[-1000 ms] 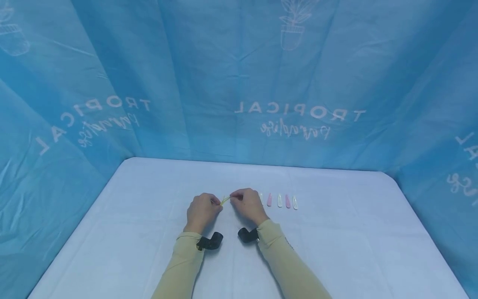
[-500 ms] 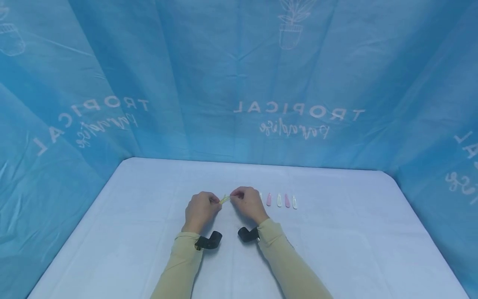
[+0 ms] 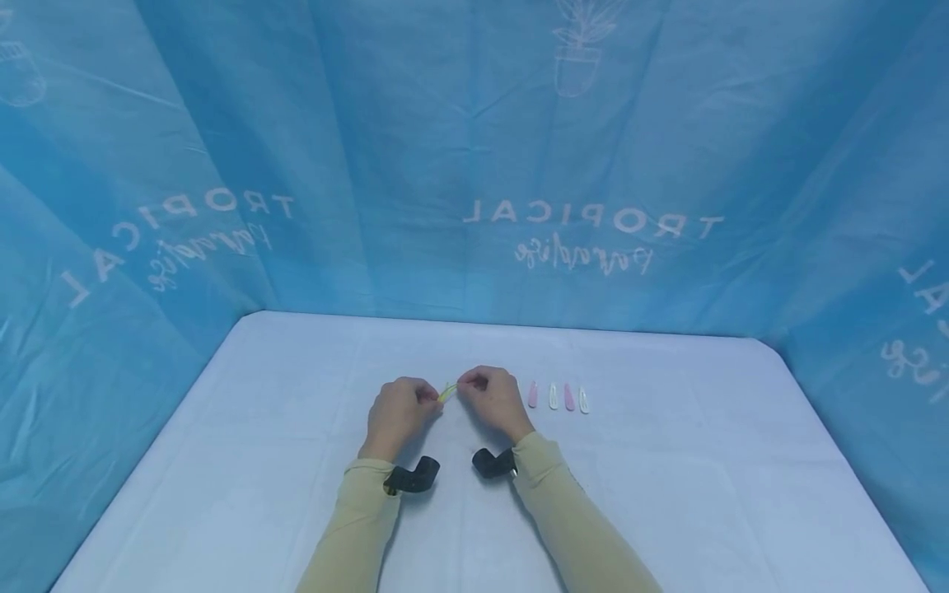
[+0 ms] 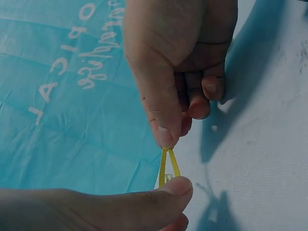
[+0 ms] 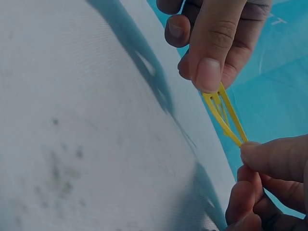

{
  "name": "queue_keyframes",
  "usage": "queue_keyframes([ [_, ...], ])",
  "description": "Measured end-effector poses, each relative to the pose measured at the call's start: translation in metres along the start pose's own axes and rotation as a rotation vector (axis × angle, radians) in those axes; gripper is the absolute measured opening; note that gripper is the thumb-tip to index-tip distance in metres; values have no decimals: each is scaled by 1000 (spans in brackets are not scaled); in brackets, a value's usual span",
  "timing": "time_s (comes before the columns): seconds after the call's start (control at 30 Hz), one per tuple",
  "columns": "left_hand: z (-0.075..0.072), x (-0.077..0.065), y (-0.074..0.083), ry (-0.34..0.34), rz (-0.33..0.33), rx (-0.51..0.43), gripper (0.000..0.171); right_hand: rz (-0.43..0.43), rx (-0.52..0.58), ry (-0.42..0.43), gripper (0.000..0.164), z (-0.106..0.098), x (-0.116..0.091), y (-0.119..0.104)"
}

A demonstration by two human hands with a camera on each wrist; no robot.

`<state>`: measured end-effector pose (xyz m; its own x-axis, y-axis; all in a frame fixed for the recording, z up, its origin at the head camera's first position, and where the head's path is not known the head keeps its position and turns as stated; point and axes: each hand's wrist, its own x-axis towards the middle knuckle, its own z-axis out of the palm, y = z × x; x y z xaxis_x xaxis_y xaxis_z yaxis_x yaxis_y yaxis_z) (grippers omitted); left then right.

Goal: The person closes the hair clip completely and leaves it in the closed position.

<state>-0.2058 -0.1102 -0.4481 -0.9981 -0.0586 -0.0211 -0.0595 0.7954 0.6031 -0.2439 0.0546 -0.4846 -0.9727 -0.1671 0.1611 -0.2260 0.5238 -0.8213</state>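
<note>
A yellow snap hair clip (image 3: 447,393) is held between both hands above the white table. My left hand (image 3: 400,412) pinches its wide end between thumb and forefinger, while my right hand (image 3: 495,403) pinches the narrow tip. In the right wrist view the clip (image 5: 234,115) shows two side strips with a thin tongue between them, standing a little out of the frame. Seen from the left wrist, the clip (image 4: 174,164) narrows toward the right hand's thumb (image 4: 166,137). Fingers cover both of its ends.
Just right of my right hand lies a row of several hair clips, pink (image 3: 533,394) and pale (image 3: 553,397) by turns. The white cloth-covered table (image 3: 667,478) reaches back to a blue printed curtain (image 3: 415,165). Black cameras (image 3: 415,476) sit on both wrists.
Both hands keep their pinch on the hair clip and have risen slightly in the head view. A pale clip beside the right hand has become hidden behind it.
</note>
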Motion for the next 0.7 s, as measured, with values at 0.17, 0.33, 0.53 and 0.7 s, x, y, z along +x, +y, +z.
queue_keyframes([
  [0.17, -1, 0, 1, -5, 12, 9, 10, 8, 11, -10, 8, -1, 1, 3],
  [0.33, 0, 0, 2, -10, 7, 13, 9, 10, 26, -23, 9, -2, 1, 5],
  [0.53, -1, 2, 0, -6, 14, -19, 8, -19, 55, -56, 13, -4, 2, 5],
  [0.7, -5, 3, -2, -7, 24, -45, 7, -39, 58, -135, 20, -7, 3, 7],
])
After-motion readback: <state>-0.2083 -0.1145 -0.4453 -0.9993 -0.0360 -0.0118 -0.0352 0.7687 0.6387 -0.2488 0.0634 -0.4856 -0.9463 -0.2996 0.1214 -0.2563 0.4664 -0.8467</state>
